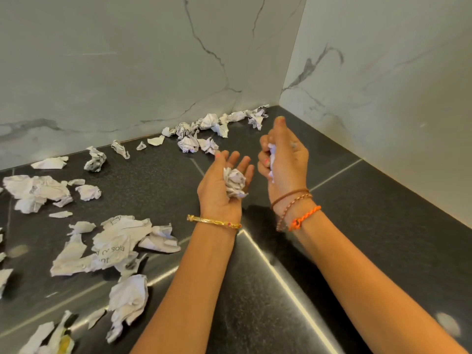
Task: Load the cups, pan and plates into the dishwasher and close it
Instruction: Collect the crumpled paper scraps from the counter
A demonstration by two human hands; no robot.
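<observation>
No cups, pan, plates or dishwasher are in view. My left hand (219, 185) is held palm up over the dark floor with its fingers straight, and a crumpled white paper ball (234, 182) lies in the palm. My right hand (283, 159) is raised beside it, fingers curled round another crumpled bit of paper (272, 159), which is mostly hidden inside the grip. The two hands are close together but apart.
Several crumpled and torn paper scraps (115, 241) lie across the dark tiled floor (255, 290), on the left and along the marble wall (127, 72) into the corner (255, 116). A second marble wall (383, 98) closes the right side.
</observation>
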